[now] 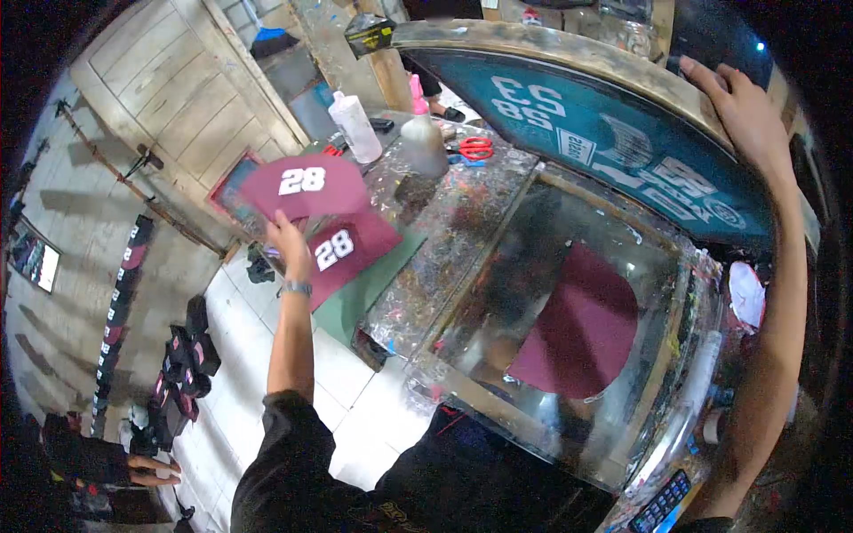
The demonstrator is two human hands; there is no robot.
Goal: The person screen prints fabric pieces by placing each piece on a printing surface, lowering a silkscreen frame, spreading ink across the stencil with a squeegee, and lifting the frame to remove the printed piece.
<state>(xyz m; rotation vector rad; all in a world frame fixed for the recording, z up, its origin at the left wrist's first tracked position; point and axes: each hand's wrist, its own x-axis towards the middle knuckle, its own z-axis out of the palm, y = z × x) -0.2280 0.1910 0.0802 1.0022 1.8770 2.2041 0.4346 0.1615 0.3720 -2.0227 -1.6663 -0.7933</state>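
My left hand (289, 246) pinches the lower edge of a maroon fabric panel (342, 188) printed with a white 28. Just below it lies a second maroon panel (369, 251) with the same number, on green material (362, 300) at the bench's left end. My right hand (742, 111) is hooked over the top edge of a tilted screen printing frame (551, 37), its thumb and fingers on the wood. White lettering shows on the frame's teal mesh (569, 107). A plain maroon panel (582, 333) lies on the glass printing bed (489, 311) beneath the raised screen.
On the paint-spattered bench (435, 244) stand a white bottle (355, 129) and a pink-topped bottle (424, 138), beside red-handled scissors (475, 147). A phone (662, 502) lies at the lower right. Several black caps (187, 364) are on the floor, near another person (89, 457).
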